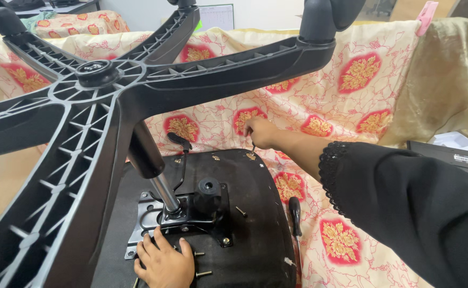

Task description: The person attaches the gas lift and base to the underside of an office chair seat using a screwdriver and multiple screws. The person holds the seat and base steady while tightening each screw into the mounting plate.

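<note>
Upturned office chair on a patterned cloth (362, 128), underside of the seat (255, 213) facing up. Right hand (259, 132) stretched out to the seat's far edge, fingers pinched together on a small key (253, 150). Key thin, dark, metallic, standing nearly upright, long axis running from the fingertips down to the seat edge, lower tip at or in a fitting there; too small to tell more. Black sleeve (405, 208) with a beaded cuff covering the arm.

Left hand (164, 261) at the near side, lying flat, fingers spread and apart, fingertips on the near edge of the metal plate (143, 224), gripping nothing. Loose bolts (202, 273) just beside that hand on the seat, one more (241, 212) lying to the right of the plate.

Seat dark, glossy, rounded. Plate bolted at its middle, carrying a black knob (209, 188) and a bent lever (179, 143) pointing away. Gas column (151, 165) rising tilted from the plate up to the base (98, 74), black, ribbed, five-armed, filling the upper left of the view, a caster (324, 16) at an arm's end. Screwdriver (295, 213) with a black handle lying along the seat's right rim, long axis running near to far.
</note>
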